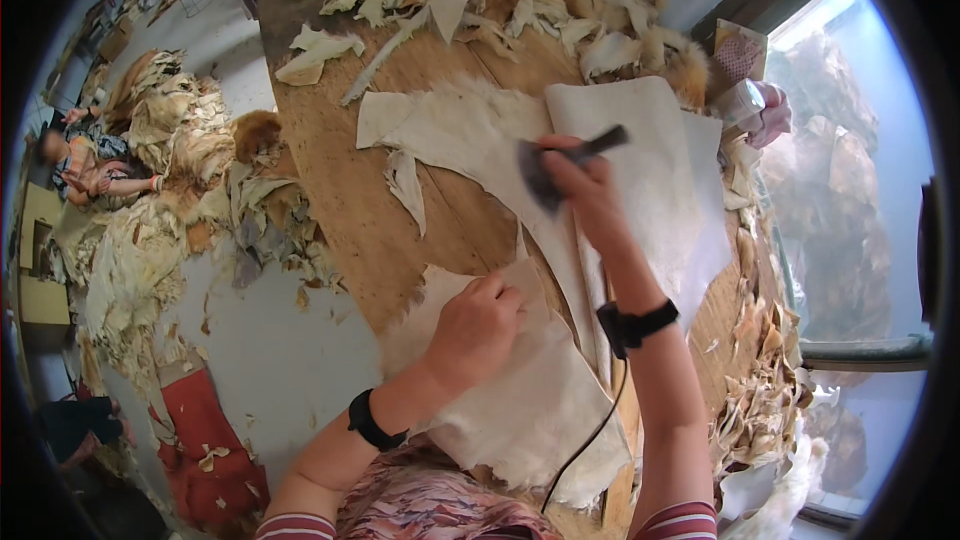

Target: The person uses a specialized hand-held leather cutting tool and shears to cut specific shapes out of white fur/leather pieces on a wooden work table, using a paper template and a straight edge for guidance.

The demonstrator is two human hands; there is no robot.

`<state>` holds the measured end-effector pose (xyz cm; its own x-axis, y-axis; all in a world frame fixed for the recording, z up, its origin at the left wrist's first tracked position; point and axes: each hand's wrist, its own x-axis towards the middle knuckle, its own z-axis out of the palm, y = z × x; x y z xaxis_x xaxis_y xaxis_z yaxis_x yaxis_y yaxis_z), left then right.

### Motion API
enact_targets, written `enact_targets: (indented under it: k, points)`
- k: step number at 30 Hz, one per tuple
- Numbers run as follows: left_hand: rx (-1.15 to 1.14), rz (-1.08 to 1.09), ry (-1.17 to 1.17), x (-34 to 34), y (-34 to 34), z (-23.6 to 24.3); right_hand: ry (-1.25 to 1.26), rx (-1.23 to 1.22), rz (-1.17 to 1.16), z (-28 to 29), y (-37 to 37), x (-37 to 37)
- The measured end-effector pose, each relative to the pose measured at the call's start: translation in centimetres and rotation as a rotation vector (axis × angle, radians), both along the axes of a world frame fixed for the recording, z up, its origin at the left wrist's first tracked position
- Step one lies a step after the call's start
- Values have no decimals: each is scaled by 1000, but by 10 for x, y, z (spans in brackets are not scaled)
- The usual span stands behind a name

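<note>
My left hand (478, 325) is closed on the upper edge of a cream hide piece (520, 400) that hangs over the near table edge toward my lap. My right hand (588, 185) grips a dark, broad-bladed knife (541, 176), slightly blurred, above the hides. Beneath the knife lies a larger cream hide (455, 130), its furry rim facing away from me. To its right, a folded pale hide (640, 170) overlaps a whiter sheet-like piece (708, 200). A narrow hide strip (404, 190) dangles from the larger hide's left side.
Hide scraps pile along the far end of the wooden table (340, 175), and more scraps (755, 380) line its right side by the window (840, 160). A scrap heap (130, 260) covers the floor at left, where another person (100, 165) sits. A red cloth (210, 440) lies nearby.
</note>
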<state>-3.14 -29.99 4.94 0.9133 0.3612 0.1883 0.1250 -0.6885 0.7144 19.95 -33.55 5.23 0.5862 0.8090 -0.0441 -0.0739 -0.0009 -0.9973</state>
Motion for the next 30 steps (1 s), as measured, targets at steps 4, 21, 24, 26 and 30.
enact_targets:
  k: [4,21,24,26,30]
  points:
    - [-76,-82,-26,-15,9,-5,-289,-188,-231,54,-72,-9]
    - [322,-115,230,2,65,-6,-951,-1307,-224,28,-263,-143]
    - [449,-8,120,25,107,-34,-941,-1314,-243,28,-261,-149]
    - [739,188,-13,30,129,-57,-927,-1322,-259,28,-261,-148]
    - [572,173,106,23,144,-55,-852,-1344,-170,31,-272,-143]
